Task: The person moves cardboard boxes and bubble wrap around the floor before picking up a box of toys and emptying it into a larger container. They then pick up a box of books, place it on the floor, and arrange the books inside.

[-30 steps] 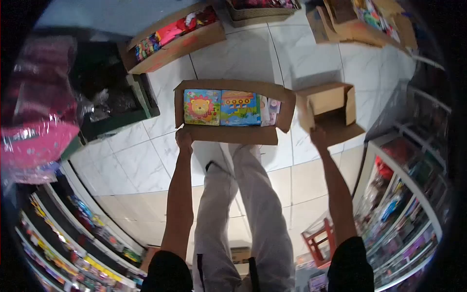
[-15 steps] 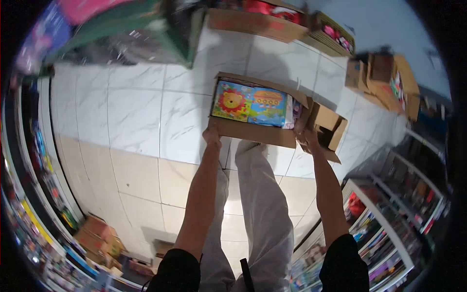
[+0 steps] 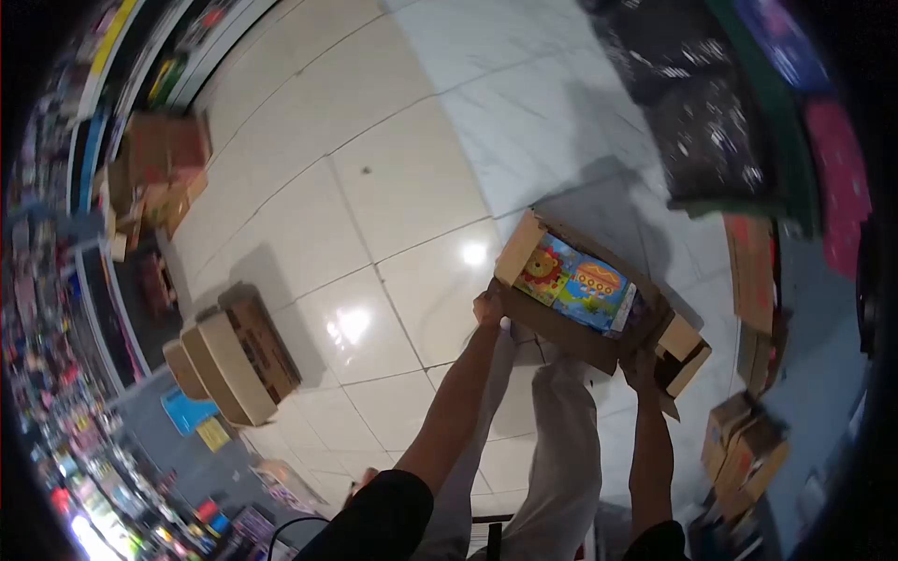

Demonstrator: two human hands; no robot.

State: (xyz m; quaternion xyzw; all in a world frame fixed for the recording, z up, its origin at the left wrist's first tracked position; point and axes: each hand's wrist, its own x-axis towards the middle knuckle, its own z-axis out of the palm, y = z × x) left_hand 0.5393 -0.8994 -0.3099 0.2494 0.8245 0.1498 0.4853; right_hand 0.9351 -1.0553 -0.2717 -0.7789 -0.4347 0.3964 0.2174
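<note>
A cardboard box (image 3: pixel 561 329) with raised flaps is held out in front of my legs, tilted in this view. Inside lie colourful picture books (image 3: pixel 592 288) showing a lion and an ark-like boat. My left hand (image 3: pixel 487 307) grips the near left corner of the box, fingers wrapped round it. At the near right corner, my right hand (image 3: pixel 641 367) is closed on the cardboard, its fingers partly hidden. A smaller open cardboard box (image 3: pixel 687 353) sits right beside that hand, overlapping the larger box's right end.
An open cardboard box (image 3: pixel 245 360) stands on the tiled floor (image 3: pixel 412 178) to the left. Packed shelves (image 3: pixel 56 309) line the left side. Dark plastic-wrapped bundles (image 3: pixel 697 112) lie at upper right, with more cartons (image 3: pixel 744 449) along the right wall.
My view and body have turned left, so the bundles now appear at upper right. Both hands have kept hold of the box, and the smaller box has come along beside it.
</note>
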